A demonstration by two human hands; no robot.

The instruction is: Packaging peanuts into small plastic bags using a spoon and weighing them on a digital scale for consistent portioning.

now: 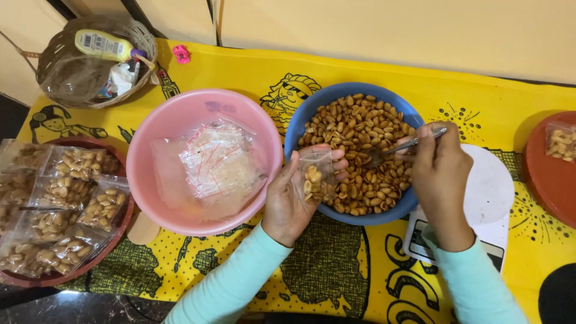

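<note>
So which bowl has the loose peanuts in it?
The blue bowl in the middle. It is full of loose peanuts, and both hands work over it. The pink bowl beside it holds only empty clear bags, and the dark red bowl holds filled bags.

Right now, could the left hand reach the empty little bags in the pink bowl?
Probably yes. The left hand sits right beside the pink bowl, and nothing covers the empty bags. But it already holds a small bag of peanuts, so it would need to let go first.
</note>
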